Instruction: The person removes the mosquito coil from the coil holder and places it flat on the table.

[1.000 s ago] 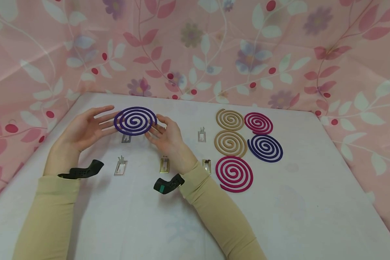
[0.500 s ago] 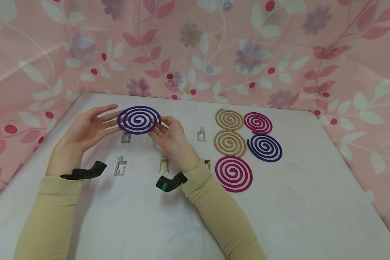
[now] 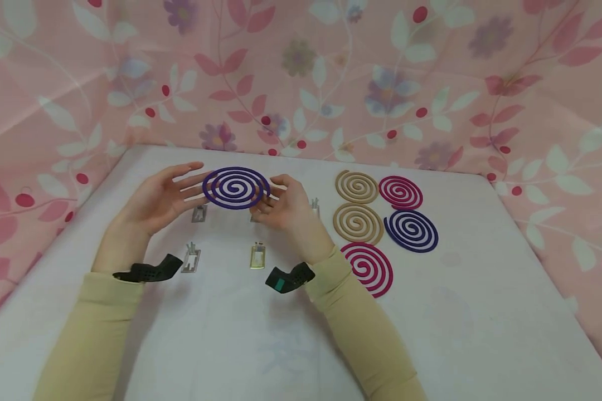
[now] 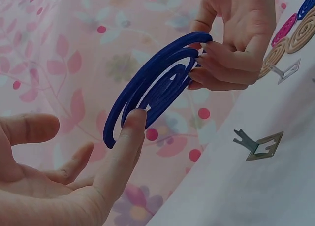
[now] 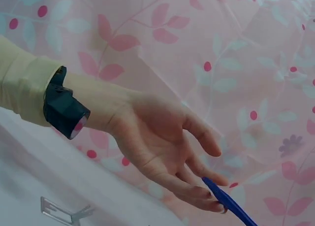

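A dark blue-purple mosquito coil (image 3: 236, 188) is held level above the table between both hands. My left hand (image 3: 163, 203) is at its left edge with straight fingers spread under it; the thumb stands apart from the coil. In the left wrist view, a fingertip (image 4: 135, 121) overlaps the near rim of the coil (image 4: 162, 85). Opposite, my right hand (image 3: 288, 209) pinches the right edge, where the coil's outer end lies; its fingers curl at the rim (image 4: 216, 63). The right wrist view shows the coil (image 5: 229, 202) nearly edge-on at my left hand's fingertips (image 5: 214, 205).
Small metal coil stands lie below and around the hands, among them a brass one (image 3: 257, 256), a silver one (image 3: 191, 260) and a grey one (image 3: 199, 214). Right of them lie two tan coils (image 3: 357, 224), two magenta coils (image 3: 400, 192) and a blue coil (image 3: 411, 230) on the white tablecloth (image 3: 481, 312).
Both hands have moved to the right with the blue-purple coil between them, which stays level. My right forearm now covers part of the near magenta coil and a brass stand.
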### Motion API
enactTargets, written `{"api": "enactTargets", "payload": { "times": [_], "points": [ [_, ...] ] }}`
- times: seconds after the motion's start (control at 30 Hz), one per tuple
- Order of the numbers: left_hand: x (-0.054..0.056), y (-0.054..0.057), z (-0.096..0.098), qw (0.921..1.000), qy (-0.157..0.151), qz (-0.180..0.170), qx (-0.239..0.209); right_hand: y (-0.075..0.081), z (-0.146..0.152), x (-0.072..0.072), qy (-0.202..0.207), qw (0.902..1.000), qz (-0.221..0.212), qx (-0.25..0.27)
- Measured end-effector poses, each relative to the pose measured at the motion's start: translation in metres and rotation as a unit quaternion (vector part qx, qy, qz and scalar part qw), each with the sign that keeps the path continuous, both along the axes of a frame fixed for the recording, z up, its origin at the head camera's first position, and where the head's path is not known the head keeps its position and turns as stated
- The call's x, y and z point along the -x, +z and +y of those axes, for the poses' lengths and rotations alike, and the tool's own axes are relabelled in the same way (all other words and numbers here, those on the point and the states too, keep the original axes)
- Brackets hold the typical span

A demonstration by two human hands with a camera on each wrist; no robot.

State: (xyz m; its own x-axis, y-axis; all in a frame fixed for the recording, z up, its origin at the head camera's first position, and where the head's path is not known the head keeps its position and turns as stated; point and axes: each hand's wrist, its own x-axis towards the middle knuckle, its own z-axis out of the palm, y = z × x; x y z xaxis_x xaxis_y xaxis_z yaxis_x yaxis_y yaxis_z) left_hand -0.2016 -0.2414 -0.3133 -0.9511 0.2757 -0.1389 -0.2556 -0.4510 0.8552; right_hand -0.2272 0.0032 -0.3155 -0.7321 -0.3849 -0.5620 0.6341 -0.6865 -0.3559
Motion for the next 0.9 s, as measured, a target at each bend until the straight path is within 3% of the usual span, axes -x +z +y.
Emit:
{"api": "enactTargets", "payload": {
  "times": [0.23,0.9],
  "points": [
    [-0.003,0.002,0.024,0.9992,0.0,-0.004,0.04,0.004,0.026,-0.005,0.017,0.9995,0.021,-0.018],
    [-0.01,-0.011,0.077,0.9909,-0.062,0.0,0.119,-0.011,0.094,-0.028,0.044,0.995,0.054,-0.071]
  ]
}}
